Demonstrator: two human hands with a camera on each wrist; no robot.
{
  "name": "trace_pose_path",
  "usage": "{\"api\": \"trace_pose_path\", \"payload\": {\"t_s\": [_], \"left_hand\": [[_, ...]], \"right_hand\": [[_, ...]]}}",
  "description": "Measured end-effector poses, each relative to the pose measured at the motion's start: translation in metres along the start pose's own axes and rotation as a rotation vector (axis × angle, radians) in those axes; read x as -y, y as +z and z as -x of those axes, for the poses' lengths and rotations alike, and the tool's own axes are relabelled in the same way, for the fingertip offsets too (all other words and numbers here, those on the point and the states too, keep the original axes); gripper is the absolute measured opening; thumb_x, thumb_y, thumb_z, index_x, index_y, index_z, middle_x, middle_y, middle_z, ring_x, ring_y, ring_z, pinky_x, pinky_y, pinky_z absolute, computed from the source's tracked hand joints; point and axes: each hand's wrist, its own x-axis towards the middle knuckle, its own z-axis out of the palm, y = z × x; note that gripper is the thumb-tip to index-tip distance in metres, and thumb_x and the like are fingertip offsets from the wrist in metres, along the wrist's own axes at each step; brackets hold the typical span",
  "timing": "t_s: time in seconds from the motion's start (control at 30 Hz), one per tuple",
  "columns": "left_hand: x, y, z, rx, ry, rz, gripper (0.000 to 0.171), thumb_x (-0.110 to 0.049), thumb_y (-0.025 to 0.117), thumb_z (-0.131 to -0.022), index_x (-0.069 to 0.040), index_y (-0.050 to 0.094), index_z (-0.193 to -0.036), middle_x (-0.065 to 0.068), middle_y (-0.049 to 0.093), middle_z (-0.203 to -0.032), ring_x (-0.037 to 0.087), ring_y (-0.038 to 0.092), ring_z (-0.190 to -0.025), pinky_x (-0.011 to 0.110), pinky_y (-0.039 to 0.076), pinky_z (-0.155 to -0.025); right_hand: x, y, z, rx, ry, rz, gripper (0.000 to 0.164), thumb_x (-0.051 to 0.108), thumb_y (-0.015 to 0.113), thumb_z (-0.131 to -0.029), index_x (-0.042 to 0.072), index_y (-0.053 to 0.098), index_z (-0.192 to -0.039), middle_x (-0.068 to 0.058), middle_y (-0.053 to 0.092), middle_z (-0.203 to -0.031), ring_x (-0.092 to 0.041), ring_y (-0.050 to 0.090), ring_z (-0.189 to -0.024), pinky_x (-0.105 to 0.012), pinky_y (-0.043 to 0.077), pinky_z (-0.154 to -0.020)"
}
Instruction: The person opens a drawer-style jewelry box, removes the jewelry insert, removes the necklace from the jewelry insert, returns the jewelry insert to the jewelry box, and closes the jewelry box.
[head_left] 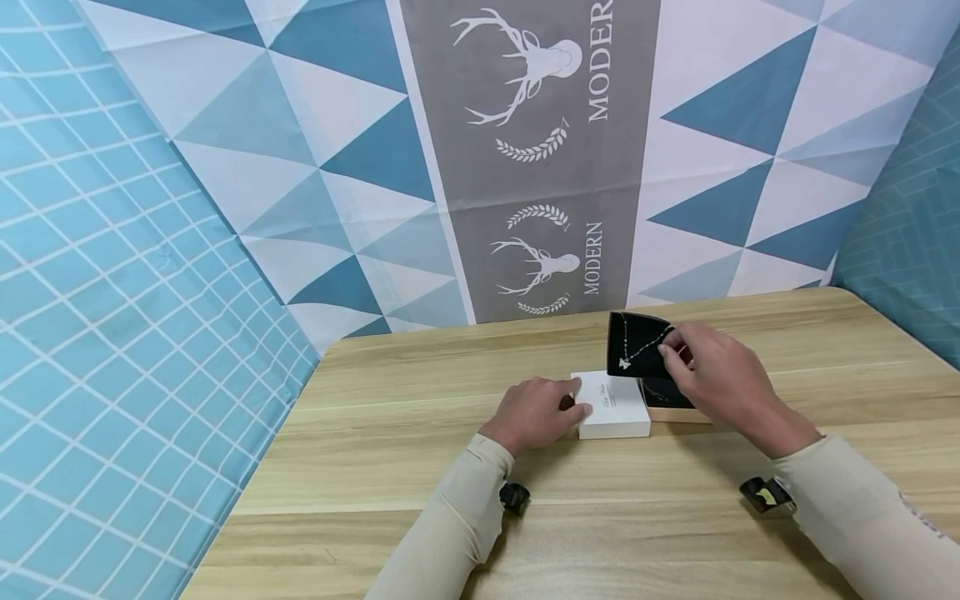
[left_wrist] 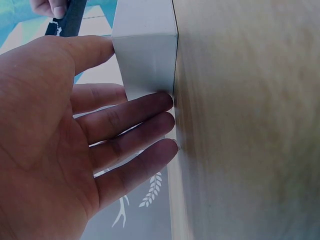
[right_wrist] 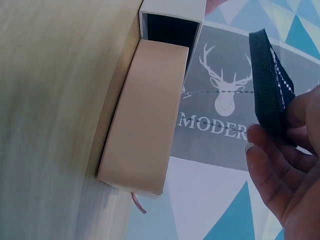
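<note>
In the head view my right hand (head_left: 720, 367) pinches the edge of a black jewelry pad (head_left: 641, 330), tilted up above an open box. On the pad's front hangs a silver necklace (head_left: 625, 363) with a small pendant. Two strands of chain (right_wrist: 220, 92) stretch from behind the pad to the peach drawer (right_wrist: 145, 115) in the right wrist view. This drawer is pulled partway out of a white box sleeve (head_left: 618, 408). My left hand (head_left: 536, 412) rests thumb and index finger on the sleeve's left end, the other fingers extended beside it.
The box lies on a wood-grain table (head_left: 420, 467) near its back edge. Behind stands a patterned backdrop (head_left: 525, 183) with deer heads; a blue tiled sheet (head_left: 112, 292) hangs at the left. A small ribbon tab (right_wrist: 138, 203) sticks out from the drawer's end.
</note>
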Motion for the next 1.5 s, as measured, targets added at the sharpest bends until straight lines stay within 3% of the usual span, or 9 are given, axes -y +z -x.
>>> {"api": "trace_pose_path", "payload": {"t_s": [0.47,1.13,1.5], "left_hand": [[-0.0008,-0.0004,0.0006,0.005,-0.002,-0.005,0.025,-0.044,0.056,-0.102,-0.021,0.064,-0.107,-0.007,0.044,-0.062,0.009,0.047,-0.062,0.028,0.038,-0.056],[-0.0003,0.0001,0.0003,0.001,0.002,-0.002,0.024,-0.043,0.057,-0.101,-0.021,0.057,-0.092,-0.007,0.040,-0.061,0.008,0.044,-0.059,0.026,0.034,-0.053],[-0.0001,0.0004,0.0000,-0.004,0.004,0.007,0.024,-0.043,0.057,-0.101,-0.020,0.059,-0.095,-0.007,0.041,-0.060,0.008,0.044,-0.058,0.026,0.035,-0.053]], "right_hand": [[0.0018,0.0030,0.0006,-0.045,-0.065,-0.012,0.005,0.006,0.069,-0.090,0.007,0.063,-0.091,-0.005,0.066,-0.086,-0.020,0.066,-0.070,-0.039,0.050,-0.055],[0.0000,0.0030,0.0008,-0.100,-0.137,-0.018,0.010,0.004,0.071,-0.087,0.008,0.063,-0.092,-0.004,0.065,-0.086,-0.016,0.063,-0.067,-0.034,0.051,-0.054],[0.0034,0.0072,0.0021,-0.110,-0.200,-0.057,0.017,-0.003,0.074,-0.083,0.005,0.064,-0.094,-0.004,0.063,-0.087,-0.013,0.063,-0.069,-0.035,0.054,-0.057]]}}
